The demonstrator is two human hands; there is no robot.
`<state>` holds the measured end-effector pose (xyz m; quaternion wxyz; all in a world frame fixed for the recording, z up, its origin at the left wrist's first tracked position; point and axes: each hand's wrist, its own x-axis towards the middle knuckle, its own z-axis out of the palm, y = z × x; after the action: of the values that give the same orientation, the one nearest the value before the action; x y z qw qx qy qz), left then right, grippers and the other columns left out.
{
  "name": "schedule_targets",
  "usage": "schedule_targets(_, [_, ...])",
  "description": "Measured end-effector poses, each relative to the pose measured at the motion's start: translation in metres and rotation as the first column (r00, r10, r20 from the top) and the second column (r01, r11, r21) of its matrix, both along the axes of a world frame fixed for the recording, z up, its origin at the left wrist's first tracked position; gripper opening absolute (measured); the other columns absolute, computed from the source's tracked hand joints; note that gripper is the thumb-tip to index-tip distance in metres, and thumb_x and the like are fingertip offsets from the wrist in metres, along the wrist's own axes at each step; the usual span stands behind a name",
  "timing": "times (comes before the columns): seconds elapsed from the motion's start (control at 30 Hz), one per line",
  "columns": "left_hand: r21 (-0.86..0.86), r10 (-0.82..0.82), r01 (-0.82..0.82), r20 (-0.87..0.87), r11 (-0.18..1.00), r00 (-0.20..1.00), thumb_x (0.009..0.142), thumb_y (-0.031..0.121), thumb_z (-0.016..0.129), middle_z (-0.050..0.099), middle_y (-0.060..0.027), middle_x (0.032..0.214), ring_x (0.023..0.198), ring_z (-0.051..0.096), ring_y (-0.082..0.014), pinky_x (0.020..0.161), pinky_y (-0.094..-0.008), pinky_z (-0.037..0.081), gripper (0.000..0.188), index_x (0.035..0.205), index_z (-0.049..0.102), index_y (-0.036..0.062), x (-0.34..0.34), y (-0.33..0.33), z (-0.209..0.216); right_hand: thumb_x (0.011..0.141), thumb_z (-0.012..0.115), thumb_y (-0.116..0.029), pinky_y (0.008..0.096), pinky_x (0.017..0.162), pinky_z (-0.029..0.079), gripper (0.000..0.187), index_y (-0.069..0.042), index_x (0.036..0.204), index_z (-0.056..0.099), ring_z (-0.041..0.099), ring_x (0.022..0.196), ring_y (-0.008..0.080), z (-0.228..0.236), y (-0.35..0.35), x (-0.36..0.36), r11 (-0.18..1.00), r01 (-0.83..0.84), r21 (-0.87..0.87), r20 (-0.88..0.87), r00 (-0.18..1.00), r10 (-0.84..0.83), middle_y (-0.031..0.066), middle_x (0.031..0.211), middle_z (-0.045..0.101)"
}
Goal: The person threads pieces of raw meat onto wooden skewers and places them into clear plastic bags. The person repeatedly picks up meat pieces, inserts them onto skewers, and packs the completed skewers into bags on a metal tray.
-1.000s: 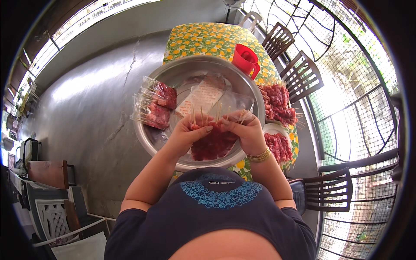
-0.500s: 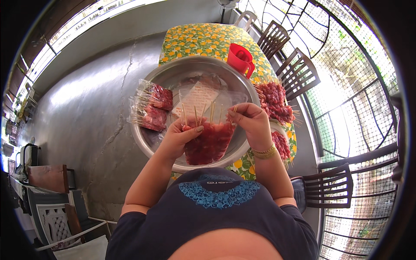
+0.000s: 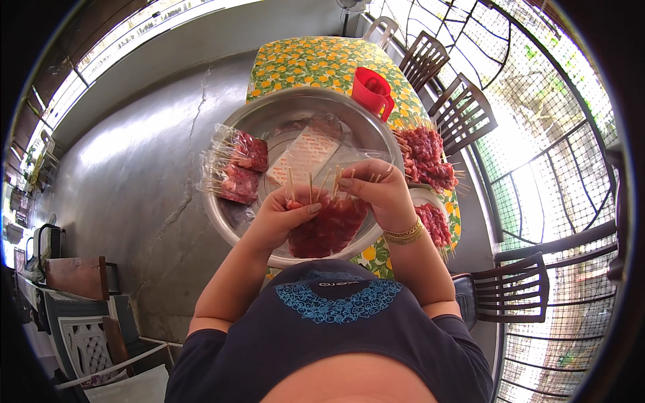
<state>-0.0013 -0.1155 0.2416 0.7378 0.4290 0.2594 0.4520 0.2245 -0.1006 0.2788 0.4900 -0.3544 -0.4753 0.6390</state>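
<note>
A clear plastic bag of red meat skewers (image 3: 327,232) is held over the near part of a wide metal basin (image 3: 225,227), its bare stick ends pointing away from me. My left hand (image 3: 285,213) is closed on the bag's left side, thumb across the meat near the sticks. My right hand (image 3: 376,191) pinches a stick at the top of the bag between thumb and finger. Its other fingers are curled and partly hidden. Beyond my hands in the basin lies a white packet with orange print (image 3: 306,154), among loose clear plastic.
Bagged meat skewers (image 3: 243,171) rest on the basin's left rim. A red pitcher (image 3: 368,91) stands past its far right rim. Unbagged skewers (image 3: 424,156) and a smaller pile (image 3: 435,225) lie at right on the lemon-print tablecloth (image 3: 295,60). Dark chairs (image 3: 463,111) line the right side.
My right hand has moved left and slightly nearer to me along the top of the bag, closer to my left hand. The stick ends have shifted and bunched differently.
</note>
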Motion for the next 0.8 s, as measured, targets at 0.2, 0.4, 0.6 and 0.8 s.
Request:
schedule_targets(0.2, [0.081,-0.027,0.025,0.025,0.996,0.999,0.092,-0.001,0.068,0.069,-0.0035,0.104,0.095,0.062,-0.0095,0.089,-0.0262,0.049,0.015,0.106,0.065,0.0037,-0.002,0.002,-0.001,0.086,0.077,-0.001,0.0201,0.067,0.052,0.027,-0.001,0.11,0.067,0.067,0.077,0.0073,0.012,0.003,-0.002,1.0,-0.025,0.014,0.02,0.999,0.025,0.0035,0.088,0.071])
schedule_targets(0.4, [0.114,-0.081,0.088,-0.058,0.99,0.995,0.094,0.003,0.067,0.073,-0.006,0.108,0.098,0.067,-0.0107,0.089,-0.0261,0.052,0.026,0.12,0.069,0.0004,-0.002,0.001,0.001,0.082,0.076,0.006,0.0206,0.071,0.053,0.059,0.0,0.136,0.053,0.07,0.093,0.0106,0.035,0.009,-0.005,0.979,-0.139,0.149,0.048,0.99,0.133,0.0066,0.096,0.073])
schedule_targets(0.6, [0.108,-0.052,0.061,-0.079,0.992,0.996,0.094,0.004,0.067,0.073,-0.0063,0.109,0.1,0.067,-0.0113,0.09,-0.0269,0.052,0.026,0.12,0.069,0.0002,-0.003,0.001,0.0,0.08,0.077,0.007,0.0199,0.076,0.054,0.067,-0.001,0.141,0.049,0.07,0.092,0.0111,0.03,0.011,-0.01,0.996,-0.047,0.078,0.136,0.99,0.036,0.0049,0.098,0.073])
schedule_targets(0.8, [0.118,0.046,-0.04,-0.051,0.992,0.998,0.094,0.003,0.067,0.072,-0.007,0.111,0.104,0.066,-0.012,0.094,-0.0274,0.05,0.028,0.121,0.068,0.0003,-0.008,0.002,-0.003,0.085,0.077,-0.006,0.0333,0.094,0.054,0.084,-0.005,0.155,0.03,0.067,0.112,0.0218,0.03,0.018,0.006,0.962,-0.062,0.267,-0.216,0.969,0.122,0.0157,0.126,0.065])
